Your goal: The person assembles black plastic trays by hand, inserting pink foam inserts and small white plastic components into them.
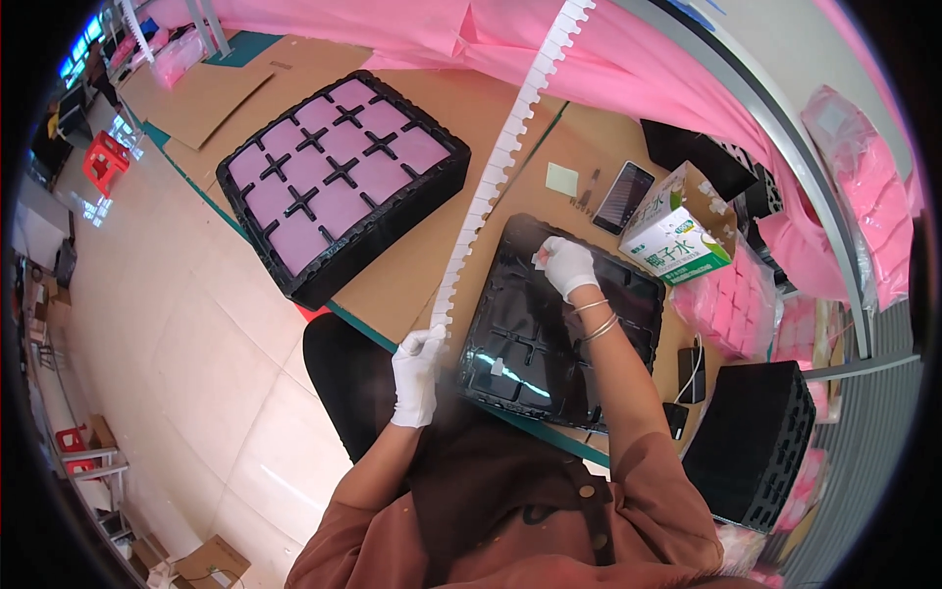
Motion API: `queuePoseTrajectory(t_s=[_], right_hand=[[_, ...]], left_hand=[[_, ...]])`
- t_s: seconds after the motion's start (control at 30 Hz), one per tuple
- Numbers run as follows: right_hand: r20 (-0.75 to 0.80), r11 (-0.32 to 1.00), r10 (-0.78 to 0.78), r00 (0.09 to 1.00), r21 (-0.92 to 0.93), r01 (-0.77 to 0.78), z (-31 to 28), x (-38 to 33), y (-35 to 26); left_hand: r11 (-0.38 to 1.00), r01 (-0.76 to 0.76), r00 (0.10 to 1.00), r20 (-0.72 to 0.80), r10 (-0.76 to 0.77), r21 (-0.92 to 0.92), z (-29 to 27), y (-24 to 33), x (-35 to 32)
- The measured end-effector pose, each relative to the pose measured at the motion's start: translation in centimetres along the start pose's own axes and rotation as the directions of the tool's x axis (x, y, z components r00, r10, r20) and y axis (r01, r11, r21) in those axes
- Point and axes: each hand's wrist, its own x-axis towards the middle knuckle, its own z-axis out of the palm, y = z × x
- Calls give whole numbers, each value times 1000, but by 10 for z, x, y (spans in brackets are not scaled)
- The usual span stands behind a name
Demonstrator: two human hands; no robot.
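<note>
My left hand [416, 373], in a white glove, is closed on the lower end of a long white strip [502, 162] with evenly notched edges. The strip rises past the table toward the far side. My right hand [569, 267], also gloved, reaches over a shiny black plastic tray [535, 314] at its far part. Its fingers are pinched together near the tray's surface, with what looks like a small white tab at the fingertips. Another small white piece [497, 367] lies on the near left of the tray. Cross-shaped ridges show in the tray.
To the left stands a black tray with pink sheet sections [334, 172]. Beyond my right hand are a phone [624, 196], a pale note pad [562, 179] and an open carton [682, 231]. A black tray stack [751, 442] and pink wrapped packs [726, 304] stand right.
</note>
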Motion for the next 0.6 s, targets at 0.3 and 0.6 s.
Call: queuePoseTrajectory(t_s=[0.3,0.6], right_hand=[[-37,991,99,994,-88,-102,3,5,-14],[-258,984,-154,954,46,171,-8,-83,-40]], left_hand=[[1000,8,1000,22,-7,-25,2,-3,5],[1000,11,1000,21,-11,-15,-8,-5,-1]])
